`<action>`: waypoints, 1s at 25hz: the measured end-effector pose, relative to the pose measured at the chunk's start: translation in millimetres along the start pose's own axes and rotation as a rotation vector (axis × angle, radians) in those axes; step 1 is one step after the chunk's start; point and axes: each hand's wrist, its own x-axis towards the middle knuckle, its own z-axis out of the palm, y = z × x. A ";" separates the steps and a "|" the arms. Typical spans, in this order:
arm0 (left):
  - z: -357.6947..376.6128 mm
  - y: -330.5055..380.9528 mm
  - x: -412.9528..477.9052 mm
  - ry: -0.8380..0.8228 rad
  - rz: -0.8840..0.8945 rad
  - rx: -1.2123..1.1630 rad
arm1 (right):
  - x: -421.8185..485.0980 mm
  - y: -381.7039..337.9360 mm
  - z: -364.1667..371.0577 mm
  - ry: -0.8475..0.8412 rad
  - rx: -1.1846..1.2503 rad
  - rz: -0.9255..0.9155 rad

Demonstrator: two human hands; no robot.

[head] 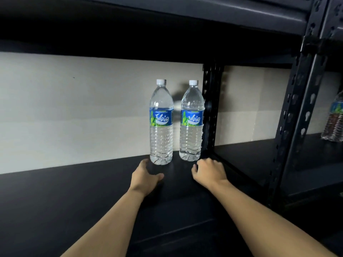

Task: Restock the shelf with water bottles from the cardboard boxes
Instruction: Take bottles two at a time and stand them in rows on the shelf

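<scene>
Two clear water bottles with blue labels and white caps stand upright side by side at the back of a black shelf board [74,201]: the left bottle [161,123] and the right bottle [191,123]. My left hand [145,176] hovers just in front of the left bottle's base, fingers spread, holding nothing. My right hand [209,171] is just in front of the right bottle's base, fingers loosely curled, empty. Neither hand touches a bottle. No cardboard box is in view.
A black perforated upright post [210,108] stands right behind the right bottle. A thicker front post [297,112] divides off the neighbouring bay, where more bottles [334,123] stand at the far right. Another shelf board [204,12] hangs overhead. A pale wall closes the back.
</scene>
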 end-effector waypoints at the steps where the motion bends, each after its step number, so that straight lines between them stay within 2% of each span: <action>1: -6.5 -4.4 -13.4 -0.016 -0.008 -0.041 | -6.8 -4.0 -1.4 -0.037 0.010 -0.001; 3: -20.5 -10.2 -44.4 -0.066 -0.020 -0.123 | -28.3 -11.5 0.2 -0.151 0.098 -0.004; 6: -44.0 -10.9 -104.4 -0.129 0.000 -0.247 | -84.4 -22.2 -6.8 -0.224 0.242 -0.100; 10: -73.1 -26.7 -208.7 -0.074 0.146 -0.211 | -179.5 -37.0 -21.6 -0.016 0.374 -0.261; 13: -87.2 -76.5 -280.5 0.040 0.084 -0.059 | -249.0 -46.8 -23.2 0.026 0.577 -0.266; 15: -88.7 -118.2 -317.3 0.104 -0.038 0.036 | -285.5 -51.9 -16.7 -0.076 0.665 -0.191; 18: -75.2 -177.2 -358.2 0.112 -0.332 0.149 | -327.7 -62.9 5.7 -0.431 0.524 -0.186; 22: -37.2 -245.4 -385.7 0.040 -0.816 -0.012 | -350.9 -73.8 36.7 -0.655 0.304 -0.339; 25: -8.8 -271.3 -399.0 0.072 -1.001 -0.130 | -363.0 -79.4 68.6 -0.876 0.205 -0.435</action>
